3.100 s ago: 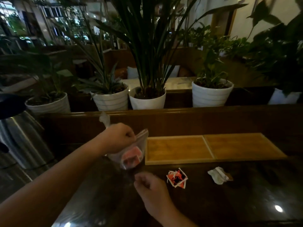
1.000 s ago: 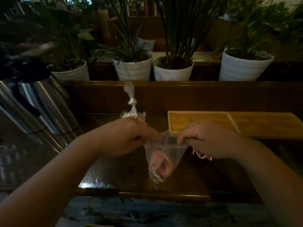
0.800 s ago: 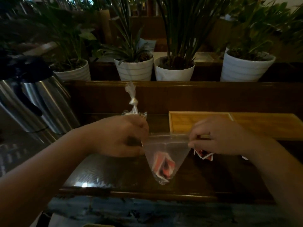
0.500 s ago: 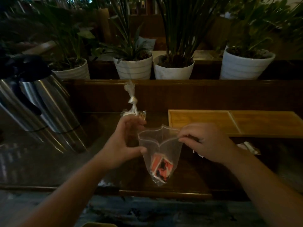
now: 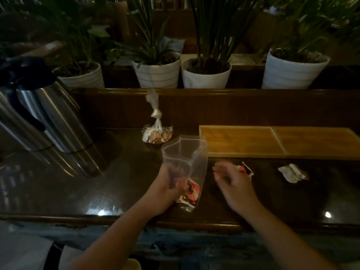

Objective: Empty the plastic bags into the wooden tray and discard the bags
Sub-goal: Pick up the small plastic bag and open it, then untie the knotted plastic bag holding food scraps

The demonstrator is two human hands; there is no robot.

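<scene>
A clear plastic bag (image 5: pixel 191 158) stands upright with its mouth open, red and black sachets (image 5: pixel 190 193) at its bottom. My left hand (image 5: pixel 167 187) grips the bag's lower left side. My right hand (image 5: pixel 231 181) hovers just right of the bag, fingers apart and holding nothing. The two-compartment wooden tray (image 5: pixel 272 141) lies behind my right hand with nothing in it. A second knotted bag (image 5: pixel 156 133) of brown items sits left of the tray. Loose red sachets (image 5: pixel 245 169) and a crumpled white wrapper (image 5: pixel 291 172) lie in front of the tray.
Steel thermos jugs (image 5: pixel 48 121) stand at the left on the dark glossy counter (image 5: pixel 97 182). A raised wooden ledge (image 5: pixel 233 106) runs behind the tray, with several white plant pots (image 5: pixel 158 73) beyond it.
My right hand let go of the bag's rim and drew back to the right. My left hand slid down to hold the bag lower, and the bag's mouth now stands open.
</scene>
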